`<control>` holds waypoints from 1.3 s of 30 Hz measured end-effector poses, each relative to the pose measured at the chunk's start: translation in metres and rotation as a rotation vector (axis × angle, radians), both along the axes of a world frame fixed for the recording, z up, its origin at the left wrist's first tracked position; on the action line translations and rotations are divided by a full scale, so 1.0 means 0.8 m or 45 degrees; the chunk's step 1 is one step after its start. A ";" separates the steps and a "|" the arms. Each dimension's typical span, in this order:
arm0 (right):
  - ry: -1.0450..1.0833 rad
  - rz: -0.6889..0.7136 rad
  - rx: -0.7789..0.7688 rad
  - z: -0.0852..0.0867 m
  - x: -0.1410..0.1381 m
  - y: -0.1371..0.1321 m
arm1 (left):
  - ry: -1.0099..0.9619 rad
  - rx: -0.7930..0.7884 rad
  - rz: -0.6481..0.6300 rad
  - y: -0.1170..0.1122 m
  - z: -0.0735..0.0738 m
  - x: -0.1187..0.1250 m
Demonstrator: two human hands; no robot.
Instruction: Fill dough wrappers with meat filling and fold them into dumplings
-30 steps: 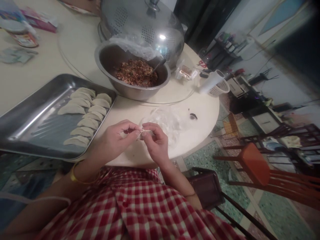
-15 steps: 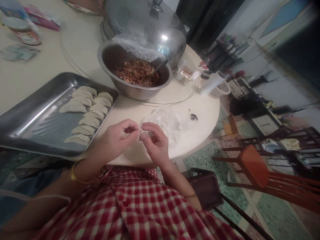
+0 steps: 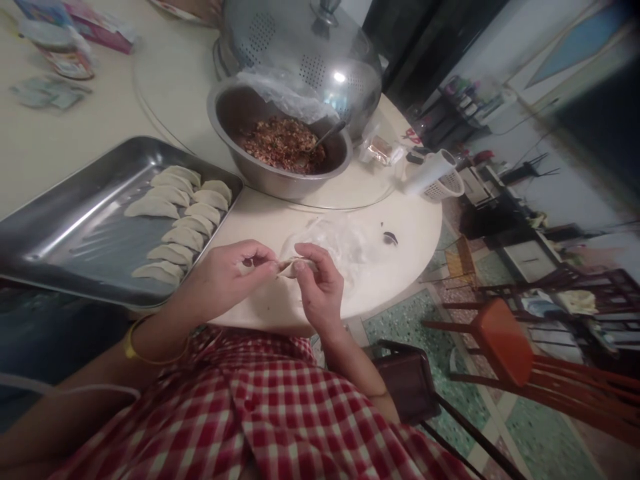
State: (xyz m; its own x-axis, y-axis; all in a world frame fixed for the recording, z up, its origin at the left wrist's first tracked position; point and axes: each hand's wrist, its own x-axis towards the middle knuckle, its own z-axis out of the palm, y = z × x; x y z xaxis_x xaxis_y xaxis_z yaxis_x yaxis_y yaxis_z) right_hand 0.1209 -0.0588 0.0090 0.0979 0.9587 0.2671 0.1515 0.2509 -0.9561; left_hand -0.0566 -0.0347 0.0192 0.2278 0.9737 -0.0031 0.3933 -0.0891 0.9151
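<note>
Both hands meet over the near edge of the round cream table [image 3: 410,253], pinching a small pale dumpling [image 3: 291,268]. My left hand [image 3: 227,279] cups it from the left, fingers curled, with red filling showing inside the fold. My right hand [image 3: 320,287] presses thumb and fingers on its right end. To the left lies a steel tray [image 3: 75,233] with several folded dumplings [image 3: 181,207] in two rows. Behind the hands stands a steel bowl [image 3: 280,177] of dark red minced filling [image 3: 283,140] with a spoon [image 3: 325,135] in it.
A clear plastic sheet with wrappers [image 3: 340,240] lies just beyond my hands. A perforated metal dome cover [image 3: 305,47] stands behind the bowl. A white basket [image 3: 435,177] sits at the table's right edge. A dark stool [image 3: 410,383] and an orange-seated chair [image 3: 505,340] stand on the floor to the right.
My fingers have worked along the dumpling's seam, the right hand sliding onto its right end. The view shifted slightly, so the table objects sit further right in the picture.
</note>
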 end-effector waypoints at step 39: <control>-0.225 0.015 0.210 0.008 -0.003 -0.001 | 0.069 0.234 -0.231 0.005 0.015 -0.002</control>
State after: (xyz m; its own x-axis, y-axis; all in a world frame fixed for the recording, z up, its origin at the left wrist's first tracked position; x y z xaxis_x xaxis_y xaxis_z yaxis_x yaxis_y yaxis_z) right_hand 0.1188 -0.0594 0.0153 0.0248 0.9014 0.4323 0.3093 0.4043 -0.8607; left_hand -0.0581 -0.0308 0.0314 0.4029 0.9024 0.1530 0.4035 -0.3252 0.8552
